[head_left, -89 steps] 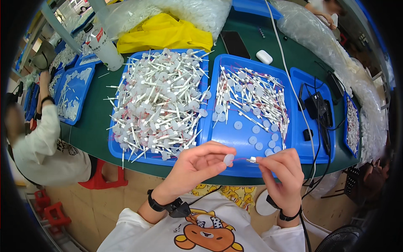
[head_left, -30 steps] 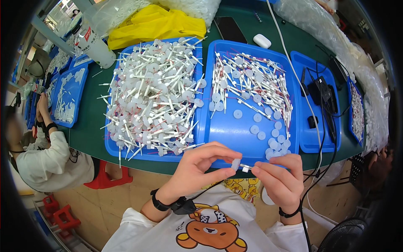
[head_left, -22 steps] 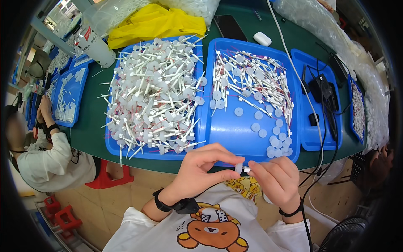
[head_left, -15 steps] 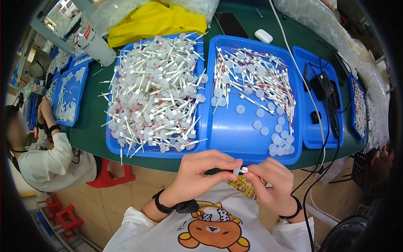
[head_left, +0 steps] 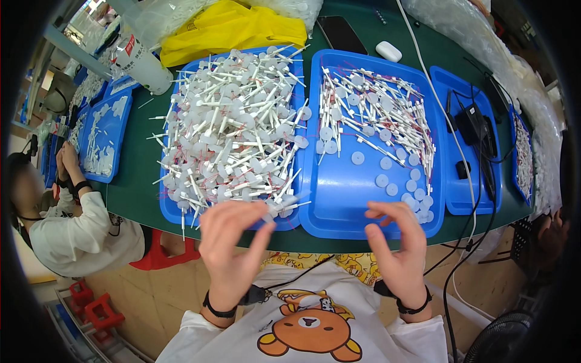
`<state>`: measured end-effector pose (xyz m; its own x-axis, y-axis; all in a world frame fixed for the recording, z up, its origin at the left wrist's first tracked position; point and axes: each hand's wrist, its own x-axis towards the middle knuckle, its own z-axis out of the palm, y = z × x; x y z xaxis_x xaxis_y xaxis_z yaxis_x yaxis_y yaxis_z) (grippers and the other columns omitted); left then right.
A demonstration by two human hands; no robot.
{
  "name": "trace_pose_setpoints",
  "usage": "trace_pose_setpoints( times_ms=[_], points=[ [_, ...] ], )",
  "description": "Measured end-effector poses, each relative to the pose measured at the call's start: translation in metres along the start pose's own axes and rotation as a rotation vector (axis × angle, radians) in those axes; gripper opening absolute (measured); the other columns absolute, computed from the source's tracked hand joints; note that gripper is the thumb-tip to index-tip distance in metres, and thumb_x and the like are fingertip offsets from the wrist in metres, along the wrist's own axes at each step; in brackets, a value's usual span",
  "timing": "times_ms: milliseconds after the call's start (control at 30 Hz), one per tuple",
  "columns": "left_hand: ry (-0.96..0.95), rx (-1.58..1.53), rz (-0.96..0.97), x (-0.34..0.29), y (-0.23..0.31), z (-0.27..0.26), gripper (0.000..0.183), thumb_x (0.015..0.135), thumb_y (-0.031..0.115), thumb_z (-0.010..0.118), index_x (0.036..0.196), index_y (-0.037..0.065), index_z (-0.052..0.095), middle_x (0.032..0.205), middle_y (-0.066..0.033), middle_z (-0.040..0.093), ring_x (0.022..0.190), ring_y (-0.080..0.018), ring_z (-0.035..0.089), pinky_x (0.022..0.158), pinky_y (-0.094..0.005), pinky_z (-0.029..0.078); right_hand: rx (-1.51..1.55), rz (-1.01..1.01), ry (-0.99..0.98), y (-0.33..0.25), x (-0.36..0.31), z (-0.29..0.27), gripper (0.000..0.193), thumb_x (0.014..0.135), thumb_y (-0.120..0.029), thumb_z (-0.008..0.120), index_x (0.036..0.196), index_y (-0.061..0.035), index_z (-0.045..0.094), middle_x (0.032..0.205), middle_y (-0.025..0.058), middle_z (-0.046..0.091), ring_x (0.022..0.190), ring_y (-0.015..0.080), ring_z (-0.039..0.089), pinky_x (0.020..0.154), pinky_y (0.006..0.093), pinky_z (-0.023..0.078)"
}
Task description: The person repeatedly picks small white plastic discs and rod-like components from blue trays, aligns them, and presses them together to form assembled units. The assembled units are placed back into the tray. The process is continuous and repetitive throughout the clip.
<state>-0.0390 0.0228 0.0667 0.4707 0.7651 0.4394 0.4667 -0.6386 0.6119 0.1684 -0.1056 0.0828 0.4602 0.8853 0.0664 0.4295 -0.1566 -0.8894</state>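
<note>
My left hand (head_left: 230, 239) is over the front edge of the left blue tray (head_left: 167, 209), thumb and fingers apart and slightly smeared by motion. Just beyond its fingertips is a blurred whitish piece (head_left: 290, 201); it seems free of the fingers. That tray is heaped with white sticks bearing translucent discs and thin red wires (head_left: 233, 133). At the front of the right blue tray (head_left: 339, 206) my right hand (head_left: 396, 248) hovers with thumb and forefinger spread, nothing between them. White sticks with red wires (head_left: 405, 124) fill this tray's far part, and loose round discs (head_left: 417, 202) lie near its front right.
Right of the trays, another blue tray (head_left: 457, 202) holds a black adapter (head_left: 472, 124) and cables. Behind are a yellow bag (head_left: 233, 30), a phone (head_left: 342, 35) and a white case (head_left: 388, 51). A cup (head_left: 142, 66) stands back left. A co-worker (head_left: 72, 227) sits at left.
My hands have come apart from the small white piece they held together. The left hand has moved left to the heaped tray; the right has opened. The view has shifted slightly.
</note>
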Motion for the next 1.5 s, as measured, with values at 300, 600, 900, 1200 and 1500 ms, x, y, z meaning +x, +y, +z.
trace_pose_setpoints(
  times_ms=[300, 600, 900, 1200, 1500],
  points=[
    [-0.060, 0.120, -0.026, 0.001, -0.002, -0.005, 0.033, 0.067, 0.004, 0.082, 0.099, 0.013, 0.075, 0.115, -0.0028, 0.063, 0.111, -0.0274, 0.050, 0.093, -0.0387, 0.040, -0.206, -0.086, 0.063, 0.009, 0.006, -0.012, 0.019, 0.085, -0.001, 0.069, 0.104, -0.0005, 0.067, 0.094, 0.0117, 0.066, 0.087, 0.0263, 0.061, 0.073, 0.0329, 0.047],
    [-0.370, -0.210, 0.165, 0.002, 0.041, 0.053, 0.031, 0.079, 0.001, 0.072, 0.109, 0.005, 0.068, 0.111, -0.0074, 0.063, 0.099, -0.0257, 0.058, 0.084, -0.0390, 0.044, -0.610, -0.166, -0.009, 0.008, 0.060, -0.035, 0.011, 0.083, -0.005, 0.068, 0.093, 0.0001, 0.067, 0.087, 0.0134, 0.067, 0.085, 0.0333, 0.063, 0.077, 0.0414, 0.048],
    [-0.331, 0.083, 0.170, 0.026, 0.051, 0.114, 0.052, 0.084, 0.001, 0.065, 0.134, -0.004, 0.050, 0.131, -0.0195, 0.050, 0.117, -0.0364, 0.049, 0.097, -0.0404, 0.042, -0.776, -0.140, -0.175, 0.049, 0.128, -0.012, 0.019, 0.080, -0.006, 0.071, 0.096, 0.0026, 0.068, 0.091, 0.0189, 0.069, 0.087, 0.0358, 0.067, 0.076, 0.0424, 0.052],
    [-0.337, 0.076, 0.196, 0.033, 0.050, 0.121, 0.059, 0.069, -0.010, 0.057, 0.127, -0.014, 0.050, 0.116, -0.0216, 0.051, 0.107, -0.0356, 0.051, 0.089, -0.0403, 0.044, -0.736, -0.152, -0.101, 0.050, 0.134, -0.010, 0.012, 0.076, -0.003, 0.073, 0.086, 0.0006, 0.068, 0.088, 0.0172, 0.066, 0.083, 0.0362, 0.066, 0.074, 0.0423, 0.052],
    [-0.294, -0.308, -0.072, 0.030, 0.050, 0.105, 0.030, 0.083, -0.006, 0.067, 0.112, -0.002, 0.062, 0.108, -0.0153, 0.057, 0.089, -0.0276, 0.063, 0.078, -0.0333, 0.052, -0.606, -0.128, -0.043, 0.009, 0.102, -0.028, 0.008, 0.083, -0.004, 0.068, 0.089, -0.0005, 0.063, 0.082, 0.0180, 0.066, 0.079, 0.0367, 0.066, 0.070, 0.0444, 0.051]
  ],
)
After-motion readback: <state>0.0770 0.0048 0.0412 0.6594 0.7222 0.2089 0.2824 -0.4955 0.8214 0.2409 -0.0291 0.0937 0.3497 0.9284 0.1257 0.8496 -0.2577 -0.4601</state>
